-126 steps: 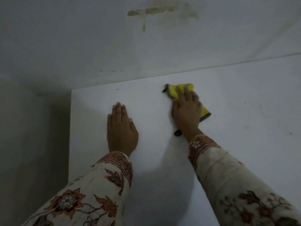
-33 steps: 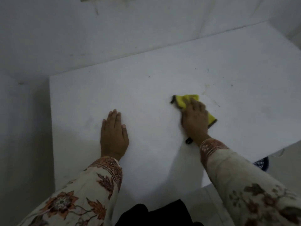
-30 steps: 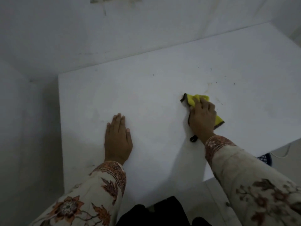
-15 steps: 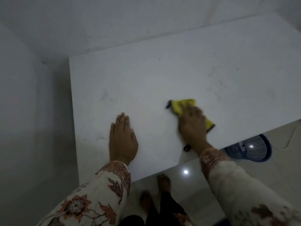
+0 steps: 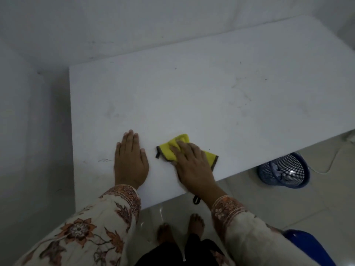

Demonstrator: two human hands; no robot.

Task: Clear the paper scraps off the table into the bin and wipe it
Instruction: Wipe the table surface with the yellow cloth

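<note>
A white table (image 5: 192,96) fills the middle of the view, with faint smudges and specks on its right half. No paper scraps show on it. My right hand (image 5: 192,166) presses flat on a folded yellow cloth (image 5: 169,150) with a dark edge, near the table's front edge. The cloth's black loop (image 5: 196,200) hangs past that edge. My left hand (image 5: 130,162) lies flat on the table just left of the cloth, fingers together and holding nothing. A blue mesh bin (image 5: 284,171) stands on the floor under the table's right front edge.
White walls close in behind and to the left of the table. My bare feet (image 5: 180,227) stand on the tiled floor in front. A blue object (image 5: 311,246) sits at the lower right. A thin white cord (image 5: 326,166) runs on the floor past the bin.
My right hand has dragged the yellow cloth from the far middle of the table back toward the front edge and left, close to my left hand. The view tilted down, showing floor and bin.
</note>
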